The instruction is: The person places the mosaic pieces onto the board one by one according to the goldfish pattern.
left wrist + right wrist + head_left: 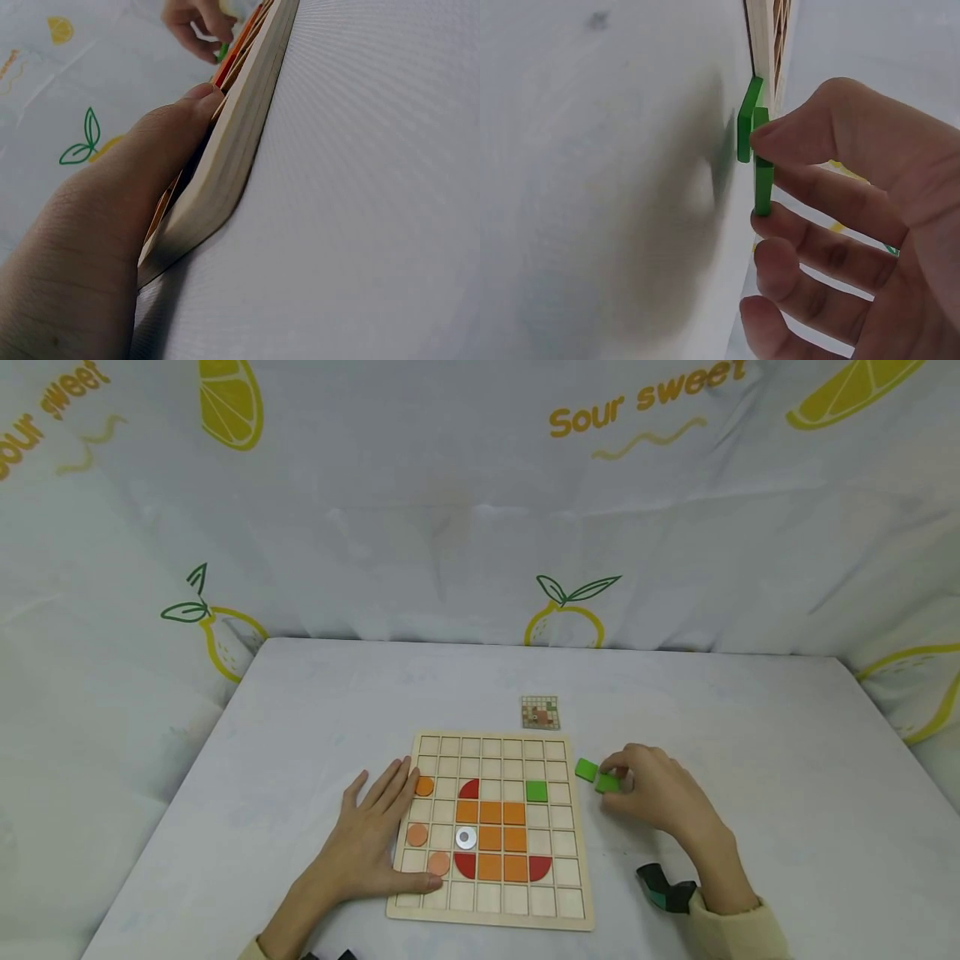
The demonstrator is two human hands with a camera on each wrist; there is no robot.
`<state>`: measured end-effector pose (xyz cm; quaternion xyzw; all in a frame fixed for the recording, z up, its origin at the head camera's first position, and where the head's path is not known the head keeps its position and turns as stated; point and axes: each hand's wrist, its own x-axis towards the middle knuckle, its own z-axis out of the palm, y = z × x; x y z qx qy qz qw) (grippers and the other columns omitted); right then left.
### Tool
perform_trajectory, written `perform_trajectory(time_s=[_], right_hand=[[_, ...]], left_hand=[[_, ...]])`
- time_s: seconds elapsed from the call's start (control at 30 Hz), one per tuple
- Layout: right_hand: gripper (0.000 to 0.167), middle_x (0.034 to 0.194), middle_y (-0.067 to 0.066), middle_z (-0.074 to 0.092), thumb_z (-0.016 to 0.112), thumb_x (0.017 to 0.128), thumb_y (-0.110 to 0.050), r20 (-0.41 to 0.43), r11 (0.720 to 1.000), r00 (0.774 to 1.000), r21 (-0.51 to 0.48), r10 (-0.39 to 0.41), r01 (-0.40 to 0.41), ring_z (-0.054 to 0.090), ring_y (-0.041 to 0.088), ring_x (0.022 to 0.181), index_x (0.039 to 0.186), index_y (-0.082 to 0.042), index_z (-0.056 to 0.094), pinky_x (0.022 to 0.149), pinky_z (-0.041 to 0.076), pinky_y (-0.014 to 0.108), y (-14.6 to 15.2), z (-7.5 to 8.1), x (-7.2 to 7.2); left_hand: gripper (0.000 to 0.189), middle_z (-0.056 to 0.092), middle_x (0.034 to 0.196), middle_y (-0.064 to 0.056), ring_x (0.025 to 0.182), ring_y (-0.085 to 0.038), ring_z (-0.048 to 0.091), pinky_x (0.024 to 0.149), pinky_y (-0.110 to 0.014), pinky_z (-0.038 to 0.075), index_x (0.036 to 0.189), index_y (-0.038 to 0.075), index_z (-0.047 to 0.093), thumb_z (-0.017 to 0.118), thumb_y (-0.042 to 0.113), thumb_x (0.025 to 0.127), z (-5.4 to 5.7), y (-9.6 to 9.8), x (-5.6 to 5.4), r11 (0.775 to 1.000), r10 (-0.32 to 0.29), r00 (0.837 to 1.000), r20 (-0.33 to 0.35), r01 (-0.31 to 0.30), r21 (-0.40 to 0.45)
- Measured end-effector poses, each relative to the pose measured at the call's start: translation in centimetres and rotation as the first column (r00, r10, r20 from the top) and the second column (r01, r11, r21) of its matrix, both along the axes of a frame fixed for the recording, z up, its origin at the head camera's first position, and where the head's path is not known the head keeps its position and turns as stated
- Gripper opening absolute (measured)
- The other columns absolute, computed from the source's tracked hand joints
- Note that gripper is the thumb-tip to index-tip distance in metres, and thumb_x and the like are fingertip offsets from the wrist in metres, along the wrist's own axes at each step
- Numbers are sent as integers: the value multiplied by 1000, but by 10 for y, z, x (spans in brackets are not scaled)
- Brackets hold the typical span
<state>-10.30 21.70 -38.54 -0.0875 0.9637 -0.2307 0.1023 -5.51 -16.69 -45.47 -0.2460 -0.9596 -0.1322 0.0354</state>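
My left hand [363, 852] rests on the left edge of a wooden grid board [491, 746], fingers straight, thumb lying over the lower left cells. In the left wrist view the thumb [161, 135] presses along the board's rim. Right of the board my right hand [663, 793] pinches a green square tile [763, 187] between thumb and fingertips. Another green tile [587, 769] lies beside it, close to the board's right edge. On the board sit orange squares [491, 839], red quarter-round tiles [540, 868], orange discs [417, 835], a white ring-marked disc [466, 837] and one green square [536, 791].
A small pattern card [540, 712] with a printed grid lies just behind the board. A black and green strap piece [666, 889] is at my right wrist. White cloth with lemon prints [564, 622] hangs behind the white table [337, 693].
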Motion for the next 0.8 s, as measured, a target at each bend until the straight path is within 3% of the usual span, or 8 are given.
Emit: perform_trajectory(time_s=[0.3, 0.57, 0.8], right_hand=[[29, 91, 1, 71, 76, 74, -6, -87, 997, 994, -33, 71, -74, 50, 11, 70, 102, -4, 79, 59, 40, 23, -6, 4, 0], [27, 93, -1, 72, 78, 75, -6, -91, 986, 986, -77, 140, -147, 51, 10, 71, 102, -6, 80, 61, 42, 21, -18, 4, 3], [28, 89, -3, 68, 78, 74, -6, -60, 985, 986, -70, 155, -159, 48, 9, 69, 102, -9, 80, 59, 39, 21, -29, 2, 5]], left_hand=[[134, 24, 171, -13, 159, -29, 25, 121, -61, 12, 161, 4, 29, 65, 90, 65, 0, 0, 0, 1000, -3, 1000, -2, 3, 6], [133, 25, 170, -13, 159, -29, 25, 121, -61, 11, 161, 5, 29, 64, 91, 65, -1, -1, -1, 1000, -10, 1000, -10, 11, 14], [134, 25, 171, -13, 159, -29, 24, 121, -61, 11, 161, 5, 29, 64, 91, 65, -1, -1, -1, 1000, -11, 1000, -7, 11, 13]])
